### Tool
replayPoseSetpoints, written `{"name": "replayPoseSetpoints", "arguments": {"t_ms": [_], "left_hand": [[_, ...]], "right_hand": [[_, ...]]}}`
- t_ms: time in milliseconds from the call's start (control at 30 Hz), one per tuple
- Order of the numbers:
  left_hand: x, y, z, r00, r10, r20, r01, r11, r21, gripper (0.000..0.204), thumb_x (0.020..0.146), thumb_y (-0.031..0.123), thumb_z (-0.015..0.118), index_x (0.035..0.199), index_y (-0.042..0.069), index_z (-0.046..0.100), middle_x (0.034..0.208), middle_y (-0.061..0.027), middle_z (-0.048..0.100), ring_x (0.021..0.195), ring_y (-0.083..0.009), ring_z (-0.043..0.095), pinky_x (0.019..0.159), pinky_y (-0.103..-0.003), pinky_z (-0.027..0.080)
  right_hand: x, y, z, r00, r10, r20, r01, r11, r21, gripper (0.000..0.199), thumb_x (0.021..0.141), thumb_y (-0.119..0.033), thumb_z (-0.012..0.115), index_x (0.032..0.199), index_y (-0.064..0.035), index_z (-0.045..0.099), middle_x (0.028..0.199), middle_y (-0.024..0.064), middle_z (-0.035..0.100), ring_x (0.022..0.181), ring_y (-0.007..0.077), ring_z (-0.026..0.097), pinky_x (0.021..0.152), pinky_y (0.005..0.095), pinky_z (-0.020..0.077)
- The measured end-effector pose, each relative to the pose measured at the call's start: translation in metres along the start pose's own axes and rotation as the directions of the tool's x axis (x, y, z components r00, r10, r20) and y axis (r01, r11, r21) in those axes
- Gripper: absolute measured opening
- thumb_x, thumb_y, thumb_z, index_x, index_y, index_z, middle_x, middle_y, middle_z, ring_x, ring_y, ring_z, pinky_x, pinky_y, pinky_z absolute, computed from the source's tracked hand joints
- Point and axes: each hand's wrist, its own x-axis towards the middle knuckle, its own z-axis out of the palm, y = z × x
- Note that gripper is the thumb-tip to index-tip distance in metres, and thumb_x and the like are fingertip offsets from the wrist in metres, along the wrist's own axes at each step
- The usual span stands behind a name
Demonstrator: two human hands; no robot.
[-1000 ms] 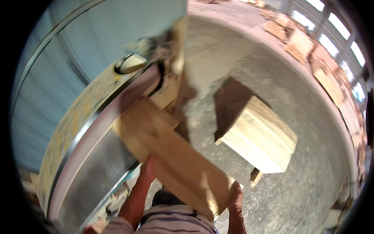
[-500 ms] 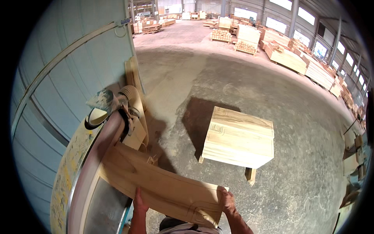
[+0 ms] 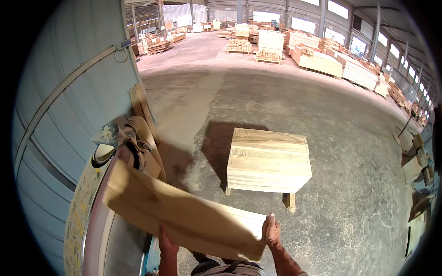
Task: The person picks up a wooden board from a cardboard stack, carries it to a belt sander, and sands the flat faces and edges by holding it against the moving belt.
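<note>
A long wooden board (image 3: 184,211) slants across in front of me, held in both hands. My left hand (image 3: 168,244) grips its near edge around the middle, the thumb lying over the face. At the right end, my right hand (image 3: 272,231) is closed around the short edge, thumb on top. The board's far left end overlaps the pinkish belt (image 3: 94,225) of a belt sander; whether it touches the belt cannot be told. The upper face looks plain, partly in shadow. My left fingers are hidden beneath the wood.
A stack of pale boards (image 3: 269,161) with carved corners rests on wooden supports (image 3: 288,200) on the concrete floor. A ribbed hose (image 3: 138,126) and narrow planks (image 3: 143,106) stand by the blue metal wall (image 3: 69,60). Timber piles (image 3: 317,60) line the far side.
The board has tilted and its left end has shifted over the belt. The carved pattern at its right end no longer shows. My view has swung slightly right.
</note>
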Motion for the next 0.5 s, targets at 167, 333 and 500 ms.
{"name": "replayPoseSetpoints", "arguments": {"t_ms": [167,333,500], "left_hand": [[0.000,0.062,0.093,0.981,0.135,-0.143,-0.112,0.981,0.159,0.059,0.089,0.038,0.054,0.134,0.004,0.036,0.136,-0.0107,0.040,0.123,-0.0248,0.039,0.103,-0.041,0.031],[-0.008,0.078,0.171,0.946,0.323,-0.019,-0.270,0.821,0.503,0.055,0.086,0.023,0.061,0.131,0.001,0.039,0.132,-0.0109,0.042,0.119,-0.0224,0.042,0.101,-0.034,0.033],[-0.006,0.076,0.183,0.882,0.417,0.220,-0.433,0.531,0.728,0.061,0.073,0.008,0.070,0.126,-0.004,0.041,0.124,-0.0135,0.048,0.109,-0.0220,0.049,0.093,-0.033,0.040]], "right_hand": [[-0.006,0.051,0.007,0.999,0.039,-0.034,-0.044,0.985,-0.166,0.047,0.096,-0.037,0.039,0.060,-0.0090,0.045,0.051,-0.0019,0.044,0.047,0.0092,0.039,0.044,0.0265,0.0311],[-0.001,0.015,0.004,0.955,-0.294,-0.047,0.242,0.857,-0.454,0.039,0.093,-0.031,0.048,0.109,0.0048,0.052,0.098,0.0143,0.059,0.095,0.0196,0.056,0.083,0.0311,0.0440],[-0.006,-0.164,0.029,0.806,-0.592,0.018,0.588,0.796,-0.145,0.059,0.088,-0.031,0.057,0.127,0.0068,0.036,0.126,0.0232,0.044,0.117,0.0288,0.043,0.099,0.0375,0.0345]]}}
